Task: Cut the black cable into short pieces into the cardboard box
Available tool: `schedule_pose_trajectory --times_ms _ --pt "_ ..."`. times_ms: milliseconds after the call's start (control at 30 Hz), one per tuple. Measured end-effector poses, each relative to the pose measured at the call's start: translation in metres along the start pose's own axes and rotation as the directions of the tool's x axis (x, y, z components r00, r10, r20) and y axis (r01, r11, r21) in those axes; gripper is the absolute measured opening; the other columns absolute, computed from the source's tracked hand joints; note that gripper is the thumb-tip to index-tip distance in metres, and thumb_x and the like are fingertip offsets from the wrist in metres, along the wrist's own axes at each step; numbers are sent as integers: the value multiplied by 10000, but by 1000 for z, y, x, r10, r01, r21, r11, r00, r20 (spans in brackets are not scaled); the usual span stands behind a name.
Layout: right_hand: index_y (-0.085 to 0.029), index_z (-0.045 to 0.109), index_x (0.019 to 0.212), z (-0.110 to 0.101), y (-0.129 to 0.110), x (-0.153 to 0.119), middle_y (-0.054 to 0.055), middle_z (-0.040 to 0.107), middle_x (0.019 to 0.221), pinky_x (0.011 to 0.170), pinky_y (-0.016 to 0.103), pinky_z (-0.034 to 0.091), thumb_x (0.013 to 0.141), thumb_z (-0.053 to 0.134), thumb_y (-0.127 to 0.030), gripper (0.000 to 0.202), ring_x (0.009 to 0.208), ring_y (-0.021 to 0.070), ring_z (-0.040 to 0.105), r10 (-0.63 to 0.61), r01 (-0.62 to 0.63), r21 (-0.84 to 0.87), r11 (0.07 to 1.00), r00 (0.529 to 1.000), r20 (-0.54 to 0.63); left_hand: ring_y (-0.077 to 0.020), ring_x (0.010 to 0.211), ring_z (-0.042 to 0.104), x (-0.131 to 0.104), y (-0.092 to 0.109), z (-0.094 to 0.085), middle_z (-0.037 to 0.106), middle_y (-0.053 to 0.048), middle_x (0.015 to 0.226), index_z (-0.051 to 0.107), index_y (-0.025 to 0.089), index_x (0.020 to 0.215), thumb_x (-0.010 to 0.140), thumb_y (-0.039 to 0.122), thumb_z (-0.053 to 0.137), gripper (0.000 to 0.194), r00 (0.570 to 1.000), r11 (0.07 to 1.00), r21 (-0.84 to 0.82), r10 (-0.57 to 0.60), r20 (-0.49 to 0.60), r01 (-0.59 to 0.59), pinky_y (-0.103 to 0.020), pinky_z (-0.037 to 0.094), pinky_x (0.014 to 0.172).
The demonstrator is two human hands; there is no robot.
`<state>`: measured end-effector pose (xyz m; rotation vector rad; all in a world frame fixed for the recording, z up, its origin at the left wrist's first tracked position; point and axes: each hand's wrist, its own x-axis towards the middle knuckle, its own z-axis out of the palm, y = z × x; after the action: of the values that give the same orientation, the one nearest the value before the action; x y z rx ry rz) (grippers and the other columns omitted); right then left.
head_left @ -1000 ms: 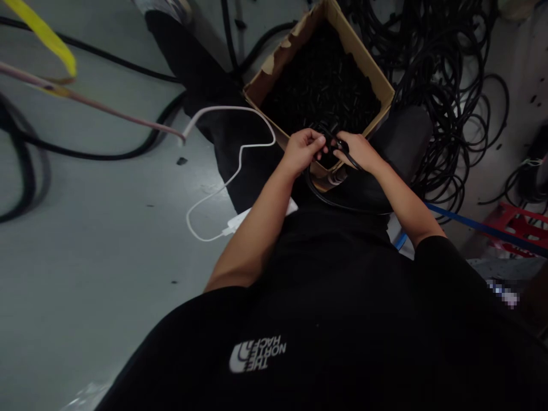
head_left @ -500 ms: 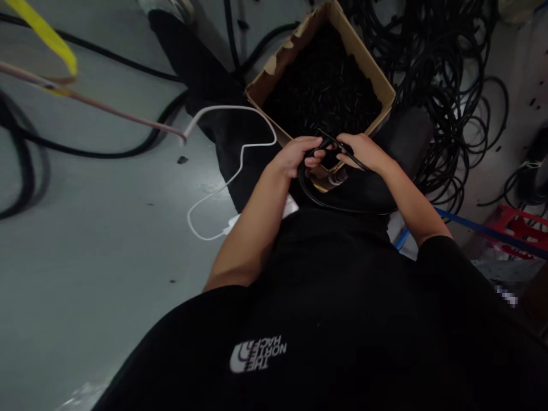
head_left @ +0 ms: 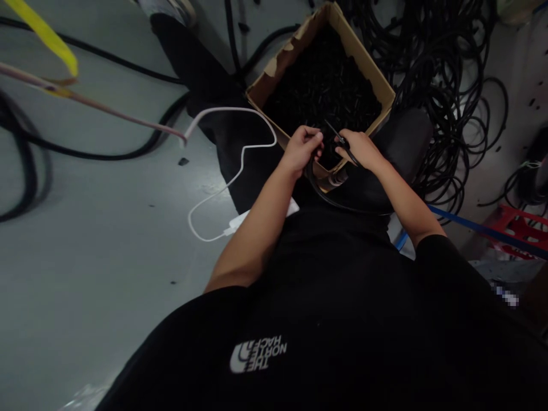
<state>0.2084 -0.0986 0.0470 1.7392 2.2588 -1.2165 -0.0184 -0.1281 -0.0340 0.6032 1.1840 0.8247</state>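
Over the near corner of a cardboard box (head_left: pixel 378 73), my left hand (head_left: pixel 302 149) is closed on a black hose (head_left: pixel 329 200). The hose curves down from under that hand and across my lap to the right. My right hand (head_left: pixel 360 149) is closed around dark-handled scissors (head_left: pixel 342 140), whose thin blades point up and left toward the left hand. A small gap separates the two hands. Inside the box lie many short black cut pieces (head_left: pixel 321 85). My left fingers partly hide the hose's end.
A tangled heap of black hose (head_left: pixel 445 85) covers the floor at the right. A white cable (head_left: pixel 242 165) runs to a white power bank (head_left: pixel 240 220) by my left forearm. A yellow strap (head_left: pixel 47 40) hangs at upper left. A red plastic stool (head_left: pixel 514 228) stands at right.
My left hand has moved slightly up and turned, drawing the hose a little away from the scissors. The scissor blades now show more clearly, pointing more upward. My right hand has hardly moved.
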Motion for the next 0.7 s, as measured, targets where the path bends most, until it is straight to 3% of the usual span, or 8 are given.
schedule_pose_trajectory --times_ms 100,200,333,433,533,633,700 --pt "-172 811 1414 11 17 6 125 870 1221 1163 497 696 1136 833 -414 368 1178 334 845 -4 12 176 984 999 -41 -180 729 693 -7 8 0 708 -2 901 673 255 1171 1154 443 936 324 999 996 -78 -31 26 33 -281 562 700" --pt "-192 753 1464 24 26 3 87 826 1194 981 418 741 1181 837 -542 458 997 251 824 0 -5 400 917 1000 13 -210 863 756 -11 15 2 697 -16 931 701 248 1168 1094 530 1016 429 999 994 -97 45 30 -42 -313 608 831" --pt "-195 732 1464 37 15 -26 50 817 1107 800 347 743 1178 864 -619 529 839 198 810 -100 -52 671 740 977 186 -216 933 758 1 16 -1 651 -6 910 704 261 1109 1022 723 1075 599 974 977 -96 178 -142 -193 -308 596 858" --pt "-185 755 1471 46 5 -58 58 853 1143 759 340 748 1122 929 -567 547 794 182 810 -201 -107 755 647 931 304 -200 874 726 13 14 -13 619 9 864 706 278 1083 1056 850 1004 646 934 968 -87 200 -298 -235 -287 589 787" --pt "-187 768 1450 53 5 -78 48 839 1168 809 318 751 1092 933 -478 490 831 163 807 -110 -96 764 638 971 214 -181 779 686 14 17 -22 583 23 805 713 280 1081 1099 922 921 675 930 969 -83 198 -309 -234 -274 559 694" --pt "-198 751 1481 52 11 -79 50 814 1204 866 314 760 1106 896 -481 491 887 162 810 35 -56 783 619 998 44 -162 676 641 6 25 -17 544 47 746 722 289 1122 1139 924 877 654 967 977 -70 188 -173 -203 -262 519 614" --pt "-209 744 1504 45 14 -70 62 809 1253 910 335 772 1117 887 -521 517 926 173 818 41 -23 782 622 999 -4 -147 604 594 -3 31 -8 521 65 713 706 303 1138 1174 882 864 602 984 984 -57 165 -72 -169 -251 480 564"
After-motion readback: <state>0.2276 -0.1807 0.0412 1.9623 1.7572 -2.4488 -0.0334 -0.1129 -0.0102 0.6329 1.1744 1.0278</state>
